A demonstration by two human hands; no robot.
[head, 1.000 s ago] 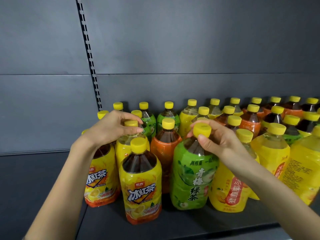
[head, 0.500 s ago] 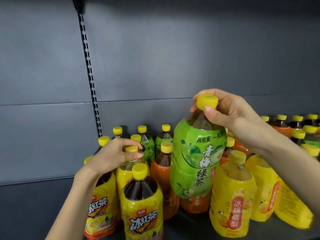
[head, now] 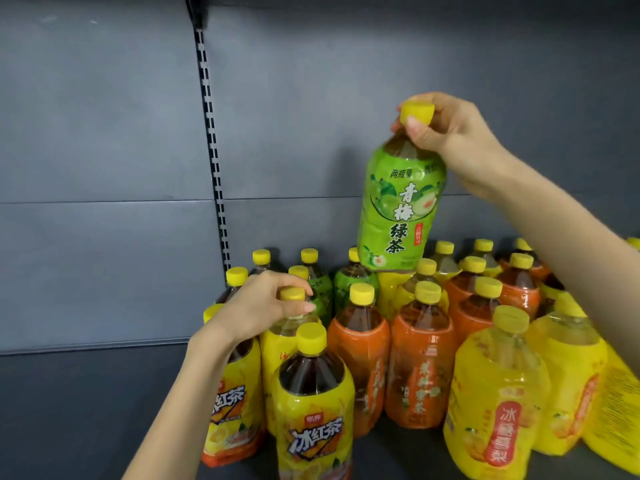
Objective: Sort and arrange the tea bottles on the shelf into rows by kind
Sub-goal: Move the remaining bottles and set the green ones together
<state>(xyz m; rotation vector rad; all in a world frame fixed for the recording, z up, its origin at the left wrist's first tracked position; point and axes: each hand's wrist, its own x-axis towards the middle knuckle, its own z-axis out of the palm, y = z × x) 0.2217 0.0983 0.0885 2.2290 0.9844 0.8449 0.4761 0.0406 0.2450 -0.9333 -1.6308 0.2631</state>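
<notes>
The right hand [head: 453,140] pinches the green tea bottle [head: 401,206] by its cap, aloft above crowded orange bottles [head: 420,358]. The left hand [head: 259,306] grips a pale yellow bottle [head: 280,344] at its cap.

plum tea bottle [head: 401,202] above rear rows | iced tea bottle [head: 313,407] front-left | shelf [head: 86,410] beneath

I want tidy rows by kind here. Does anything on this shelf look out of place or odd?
Yes, kinds are mixed. The right hand holds a green-labelled tea bottle by its yellow cap, lifted above the rest. The left hand grips a pale yellow-labelled bottle standing among dark iced-tea bottles. Nothing spilled or damaged.
</notes>
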